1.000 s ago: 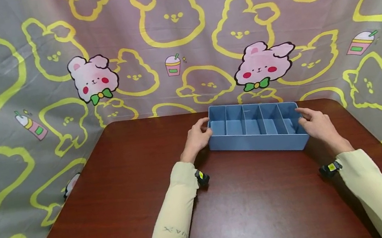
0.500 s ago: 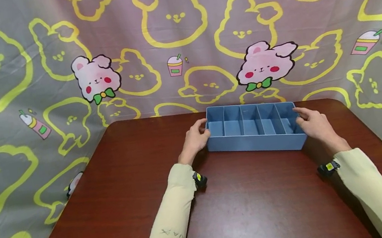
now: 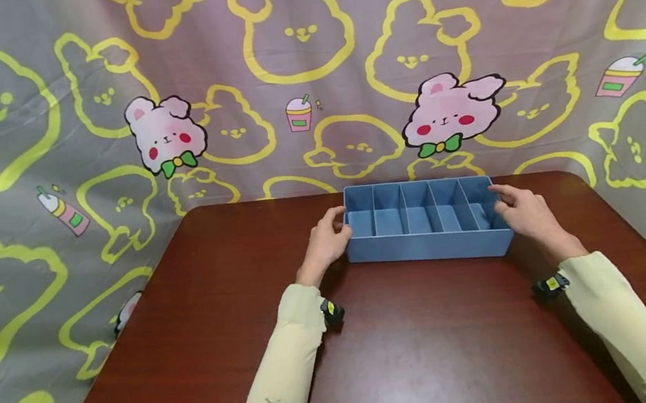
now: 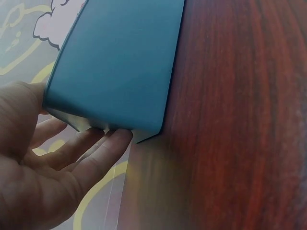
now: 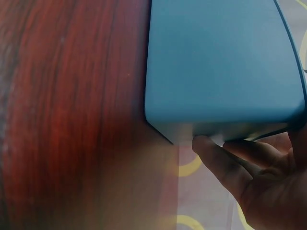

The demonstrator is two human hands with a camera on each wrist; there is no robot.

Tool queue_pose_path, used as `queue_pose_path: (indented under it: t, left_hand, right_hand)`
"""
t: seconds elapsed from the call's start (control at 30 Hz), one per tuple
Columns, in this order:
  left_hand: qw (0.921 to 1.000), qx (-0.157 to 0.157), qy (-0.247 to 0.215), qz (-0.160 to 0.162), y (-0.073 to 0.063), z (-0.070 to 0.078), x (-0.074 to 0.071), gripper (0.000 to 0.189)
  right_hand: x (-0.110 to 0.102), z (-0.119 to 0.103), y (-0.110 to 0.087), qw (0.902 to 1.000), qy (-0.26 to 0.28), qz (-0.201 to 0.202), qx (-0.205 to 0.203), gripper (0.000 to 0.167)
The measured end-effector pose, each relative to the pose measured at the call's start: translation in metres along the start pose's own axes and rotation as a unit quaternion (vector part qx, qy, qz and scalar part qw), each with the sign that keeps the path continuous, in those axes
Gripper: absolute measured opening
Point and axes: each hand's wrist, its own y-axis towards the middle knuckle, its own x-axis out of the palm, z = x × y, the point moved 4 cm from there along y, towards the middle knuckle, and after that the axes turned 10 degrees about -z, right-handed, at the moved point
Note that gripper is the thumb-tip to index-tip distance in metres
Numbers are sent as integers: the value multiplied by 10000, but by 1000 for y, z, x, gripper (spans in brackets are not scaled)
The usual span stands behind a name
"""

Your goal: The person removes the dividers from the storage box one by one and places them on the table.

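The fingers [image 4: 117, 143] of the left hand [image 3: 328, 237] and the right hand [image 3: 526, 211] gripped opposite short ends of a blue box [image 3: 424, 248]. It lay between them, its five compartments facing up, at the far side of the counter [image 3: 431, 338], near a patterned cloth [image 3: 345, 97].

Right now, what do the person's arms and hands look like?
The arms wear pale yellow sleeves. The left sleeve has dark marks like letters, too slanted to read. A small black gadget with a yellow patch sits at each wrist: the left gadget and the right gadget. I can't see any gloves.
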Motion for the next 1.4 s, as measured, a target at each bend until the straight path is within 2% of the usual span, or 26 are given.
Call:
queue_pose_path:
  t: [0.17, 0.4, 0.7, 1.0, 1.23, 1.4]
  left_hand:
    - [10000, -52, -2, 23, 0, -3, -2, 49]
    - [10000, -4, 6, -13, 1, -6, -4, 50]
    - [10000, 10, 77, -40, 0, -3, -6, 50]
    - [9994, -11, 327, 102, -2, -2, -9, 48]
    - [9993, -22, 338, 169, -2, -4, -10, 47]
    - [9996, -39, 266, 112, -4, -6, -11, 48]
  right_hand:
    - [1, -1, 3, 9999, 125, -110, 44, 49]
    - [2, -4, 4, 9999, 62, -45, 70, 48]
    - [0, -6, 4, 10000, 68, -37, 34, 48]
    - [2, -8, 7, 10000, 68, -16, -41, 47]
    - [3, -9, 6, 9997, 169, -160, -25, 47]
    - [6, -11, 6, 9997, 184, -108, -98, 47]
